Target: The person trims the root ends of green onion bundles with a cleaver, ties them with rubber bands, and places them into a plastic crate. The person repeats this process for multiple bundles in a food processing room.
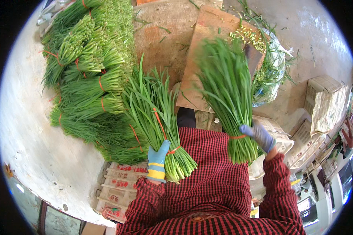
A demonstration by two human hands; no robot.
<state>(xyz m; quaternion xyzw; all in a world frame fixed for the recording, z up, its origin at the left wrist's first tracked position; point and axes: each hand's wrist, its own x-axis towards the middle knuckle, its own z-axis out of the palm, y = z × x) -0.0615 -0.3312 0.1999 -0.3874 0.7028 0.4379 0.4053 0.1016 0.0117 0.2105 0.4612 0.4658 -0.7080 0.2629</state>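
Observation:
My left hand (159, 158), in a light blue glove with yellow bands, is closed on a bundle of garlic chives (159, 113) tied with orange bands. Its leaf tips point away from me and its pale cut ends hang low over my checked shirt. On the right, my right hand (259, 136), in a bluish glove, grips a second bundle of garlic chives (227, 82) close to its orange band, the stalk ends toward me. The leaves of this second bundle are blurred and cover part of a wooden board (196, 58).
To the left, banded chive bundles (102, 86) are piled high beside a pale wall (23, 98). Plastic crates (119, 180) stand below them. Trimmed scraps (245, 35) lie on the board's far end, near a plastic bag (276, 74). More crates (321, 94) stand at the right.

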